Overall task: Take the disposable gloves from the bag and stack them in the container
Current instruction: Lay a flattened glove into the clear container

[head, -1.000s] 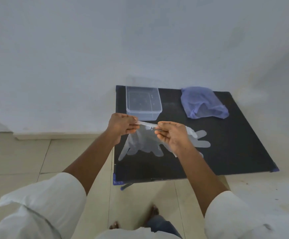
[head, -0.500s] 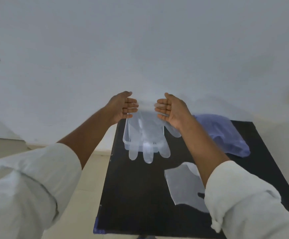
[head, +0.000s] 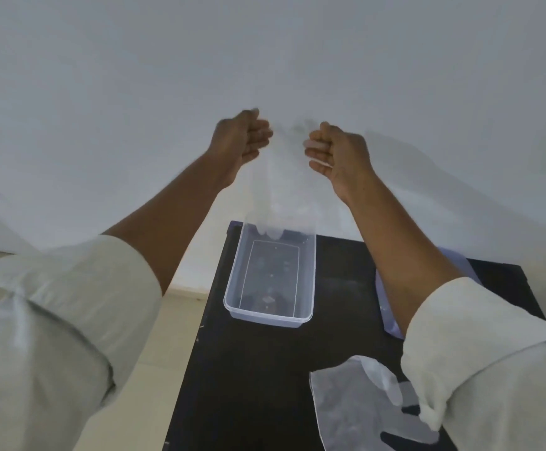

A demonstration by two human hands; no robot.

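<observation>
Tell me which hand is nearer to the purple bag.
Right. The right hand is raised above the table, its forearm crossing over the purple bag; the left hand is farther left.

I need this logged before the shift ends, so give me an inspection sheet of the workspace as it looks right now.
Surface: black table, dark top, against a white wall.
Job's things: clear container at the table's far end, nothing seen on its floor; one glove hanging above it, fingertips at the far rim; a second glove flat at the near right; bluish bag partly hidden behind the right forearm.
Clutter: nothing seen.
Grippers: left hand and right hand raised, each pinching the hanging glove's cuff.
Cables: nothing seen.
Surroundings: white wall, tiled floor at left.
</observation>
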